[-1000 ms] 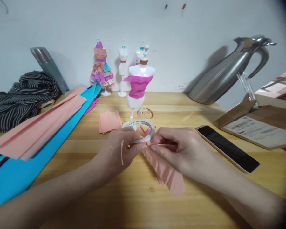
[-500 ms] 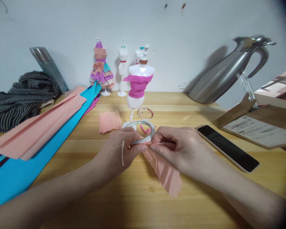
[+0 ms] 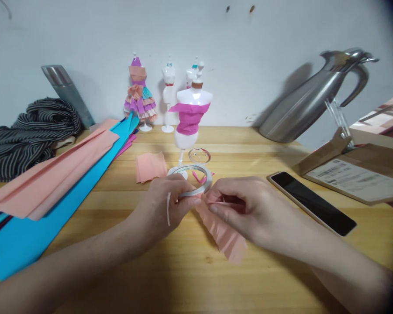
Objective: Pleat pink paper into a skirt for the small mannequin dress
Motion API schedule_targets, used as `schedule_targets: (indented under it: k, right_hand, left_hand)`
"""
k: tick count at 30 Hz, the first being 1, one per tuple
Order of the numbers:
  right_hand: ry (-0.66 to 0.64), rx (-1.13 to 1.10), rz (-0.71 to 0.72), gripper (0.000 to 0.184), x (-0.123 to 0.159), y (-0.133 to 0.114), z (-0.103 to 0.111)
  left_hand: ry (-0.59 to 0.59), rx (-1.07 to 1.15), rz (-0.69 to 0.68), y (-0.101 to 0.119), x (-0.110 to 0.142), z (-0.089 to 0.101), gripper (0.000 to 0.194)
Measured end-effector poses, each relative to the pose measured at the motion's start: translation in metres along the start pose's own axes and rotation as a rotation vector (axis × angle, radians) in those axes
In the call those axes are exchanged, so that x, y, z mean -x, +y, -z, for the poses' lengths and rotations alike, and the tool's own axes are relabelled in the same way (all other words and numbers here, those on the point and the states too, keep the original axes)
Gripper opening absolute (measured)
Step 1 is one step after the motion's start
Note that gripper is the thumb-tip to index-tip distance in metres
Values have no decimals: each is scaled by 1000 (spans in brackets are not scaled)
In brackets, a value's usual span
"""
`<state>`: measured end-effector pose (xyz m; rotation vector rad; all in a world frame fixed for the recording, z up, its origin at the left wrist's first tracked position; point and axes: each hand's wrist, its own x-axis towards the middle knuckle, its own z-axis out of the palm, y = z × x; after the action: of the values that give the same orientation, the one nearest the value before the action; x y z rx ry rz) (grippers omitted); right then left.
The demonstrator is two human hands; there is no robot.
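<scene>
My left hand (image 3: 166,204) and my right hand (image 3: 240,205) meet over the middle of the wooden table (image 3: 190,270). Both pinch the top edge of a pleated peach paper strip (image 3: 224,233), which hangs down to the right onto the table. My left fingers also press against a thin roll of white tape (image 3: 196,179), and a short white strip hangs from that hand. Just behind stands a small white mannequin with a pink wrap (image 3: 190,117).
Long peach, blue and pink paper sheets (image 3: 52,183) lie at the left beside a striped cloth (image 3: 29,135). A peach paper square (image 3: 150,166), a dressed mannequin (image 3: 139,93), a steel jug (image 3: 314,100), a phone (image 3: 311,203) and a cardboard mailer (image 3: 356,174) surround the hands.
The pleated peach strip has gathered shorter and shifted slightly left under my right hand. Both hands stay nearly in place.
</scene>
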<state>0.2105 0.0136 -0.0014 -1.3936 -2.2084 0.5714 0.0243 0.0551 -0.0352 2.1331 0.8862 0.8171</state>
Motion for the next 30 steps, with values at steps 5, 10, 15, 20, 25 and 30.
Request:
schedule_targets:
  k: [5,10,15,20,25,30]
  right_hand:
    - [-17,67,-3,19,0,0,3]
    - [-11,105,35,25,-1,3,3]
    - [-12,95,64,27,-1,7,-2]
    - [-58,55,63,27,0,4,-2]
    - [-88,112,18,19,0,3,3]
    - [-109,121,7,14,-1,5,4]
  left_hand:
    - [25,-38,-23,-1,1,1,23]
    - [46,-46,-34,1,0,4,22]
    - [16,-36,-37,4,1,4,25]
    - [5,-42,-39,4,3,4,26]
    - [17,-4,-25,6,0,7,24]
    - [12,-42,9,9,0,10,27]
